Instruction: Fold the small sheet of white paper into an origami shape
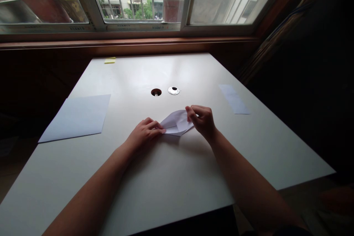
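A folded piece of white paper (pixel 178 122) is held just above the middle of the white table, its layers spread apart so that a hollow shows between them. My left hand (pixel 146 129) pinches its left corner between thumb and fingers, close to the tabletop. On the opposite side my right hand (pixel 201 118) is closed on the right edge, with thumb and forefinger curled over the paper and the hand raised a little higher. The fingers partly cover both ends of the paper.
A stack of white sheets (pixel 79 118) lies on the table's left. A narrow paper strip (pixel 234 99) lies to the right. Beyond my hands are a cable hole (pixel 156 92) and its round cover (pixel 173 90). Yellow sticky notes (pixel 110 60) sit at the far edge, before the window.
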Tool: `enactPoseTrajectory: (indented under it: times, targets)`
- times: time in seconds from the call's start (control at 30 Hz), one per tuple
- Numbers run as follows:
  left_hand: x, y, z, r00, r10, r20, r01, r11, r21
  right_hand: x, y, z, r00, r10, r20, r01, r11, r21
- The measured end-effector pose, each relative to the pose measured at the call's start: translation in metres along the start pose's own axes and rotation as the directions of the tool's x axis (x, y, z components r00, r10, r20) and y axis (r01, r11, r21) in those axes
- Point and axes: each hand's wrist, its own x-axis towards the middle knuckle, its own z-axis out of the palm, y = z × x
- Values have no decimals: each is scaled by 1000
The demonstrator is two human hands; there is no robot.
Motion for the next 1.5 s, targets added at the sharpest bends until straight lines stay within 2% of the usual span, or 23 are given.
enactPoseTrajectory:
  times: [0.27,0.57,0.73,0.87,1.03,1.27,1.5]
  targets:
    - [4,9,-3,999,50,-7,-50,997,61,2,4,3,999,-41,-14,40,998,-39]
    - [7,16,-1,1000,21,-8,-19,981,194,4,6,9,970,-199,136,207,977,-46]
    - [5,17,0,999,-35,-15,37,976,212,1,14,14,957,-177,229,182,983,0]
    - [4,17,-1,997,-76,-19,78,978,195,0,16,12,925,-172,339,171,985,31]
    - [4,19,-4,994,-109,-31,113,979,170,0,21,7,894,-166,415,206,977,-52]
    - [4,20,-3,993,-120,-12,120,982,143,-1,25,9,899,-161,407,253,950,-183]
    - [3,20,1,997,-74,-7,75,994,84,-1,28,16,914,-114,390,175,977,-124]
